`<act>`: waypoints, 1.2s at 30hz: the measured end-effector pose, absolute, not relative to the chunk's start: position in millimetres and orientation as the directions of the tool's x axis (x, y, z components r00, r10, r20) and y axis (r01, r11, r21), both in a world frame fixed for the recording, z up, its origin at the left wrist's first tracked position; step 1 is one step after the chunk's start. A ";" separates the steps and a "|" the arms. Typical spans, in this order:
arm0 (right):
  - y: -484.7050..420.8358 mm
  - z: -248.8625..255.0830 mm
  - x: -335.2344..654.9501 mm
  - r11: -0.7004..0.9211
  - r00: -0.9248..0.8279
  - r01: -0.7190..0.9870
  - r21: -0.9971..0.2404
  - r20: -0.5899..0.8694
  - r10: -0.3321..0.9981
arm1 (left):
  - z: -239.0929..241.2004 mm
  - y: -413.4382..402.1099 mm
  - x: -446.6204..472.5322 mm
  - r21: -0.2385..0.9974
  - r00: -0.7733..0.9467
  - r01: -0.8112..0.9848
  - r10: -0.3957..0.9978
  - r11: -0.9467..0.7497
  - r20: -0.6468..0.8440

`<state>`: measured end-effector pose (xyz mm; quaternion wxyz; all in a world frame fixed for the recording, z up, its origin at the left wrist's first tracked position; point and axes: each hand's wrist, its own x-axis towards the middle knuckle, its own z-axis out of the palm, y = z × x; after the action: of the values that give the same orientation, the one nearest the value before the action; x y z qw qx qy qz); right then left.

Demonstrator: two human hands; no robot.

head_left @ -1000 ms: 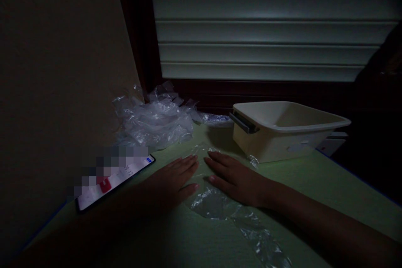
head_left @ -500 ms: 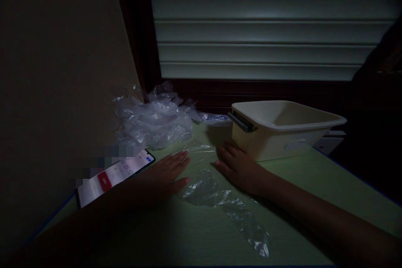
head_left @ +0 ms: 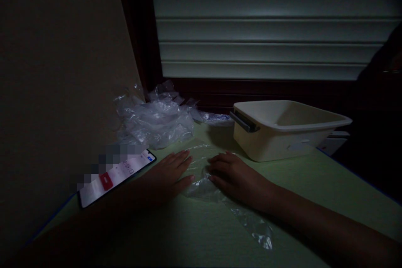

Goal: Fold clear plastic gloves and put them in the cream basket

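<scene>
Rests left hand [head_left: 166,174] flat on the green table [head_left: 298,184], fingers straight and close together, just beside 1 clear plastic bag [head_left: 202,187]. Lays right hand [head_left: 237,175] on that bag, fingers bent, tips on the film; cannot tell whether pinching or only pressing. Bag flat between both hands, trailing toward the near right. Beyond: heap of clear bags [head_left: 153,119], cream tub [head_left: 282,134]; phone [head_left: 116,176] at left.

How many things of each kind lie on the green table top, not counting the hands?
Phone: 1
Cream tub: 1
Heap of crumpled clear plastic: 1 (its pieces cannot be counted)
Loose plastic sheet: 1
Total: 4
</scene>
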<state>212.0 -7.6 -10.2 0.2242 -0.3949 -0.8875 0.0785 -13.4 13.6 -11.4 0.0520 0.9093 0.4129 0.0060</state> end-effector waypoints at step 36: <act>1.2 -10.4 221.1 0.560 -0.517 0.812 -0.166 0.243 0.821 | -11.6 10.7 -8.1 0.000 0.573 0.819 0.819 -0.573 -0.015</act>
<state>221.1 1.2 -10.4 0.1478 -0.4689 -0.8707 0.0155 -8.1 10.7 -11.6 0.0036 0.8869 0.4619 -0.0066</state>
